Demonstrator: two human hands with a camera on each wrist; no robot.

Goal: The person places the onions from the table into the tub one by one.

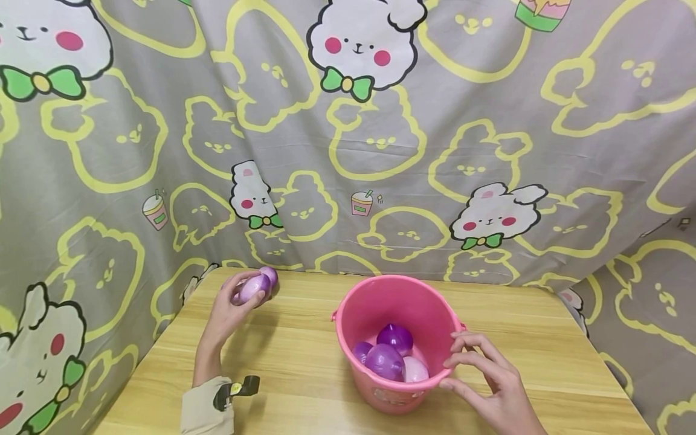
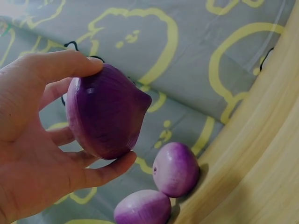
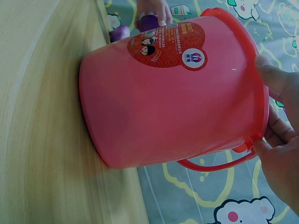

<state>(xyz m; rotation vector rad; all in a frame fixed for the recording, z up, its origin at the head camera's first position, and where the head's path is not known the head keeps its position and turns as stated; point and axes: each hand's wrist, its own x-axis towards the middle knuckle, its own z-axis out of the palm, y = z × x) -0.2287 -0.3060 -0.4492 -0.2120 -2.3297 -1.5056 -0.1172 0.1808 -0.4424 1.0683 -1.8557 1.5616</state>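
Observation:
My left hand (image 1: 227,317) grips a purple onion (image 2: 110,112) between thumb and fingers, raised above the table at the far left. Two more onions, one whitish-purple (image 2: 175,169) and one paler (image 2: 144,208), lie side by side on the table beyond it. At the right, my right hand (image 1: 497,380) holds the rim of a pink bucket (image 1: 361,308), thumb and fingers pinching its edge. Inside sit several onions: a dark purple one (image 1: 395,339), a large purple one (image 1: 385,362) and a pale one (image 1: 415,370) among them.
The bucket's handle (image 3: 219,166) hangs down its side. A wooden table (image 1: 293,362) carries everything. Grey curtains (image 1: 304,139) with cartoon animals stand behind the table and along both sides. A dark strap device (image 1: 236,391) is on the left sleeve.

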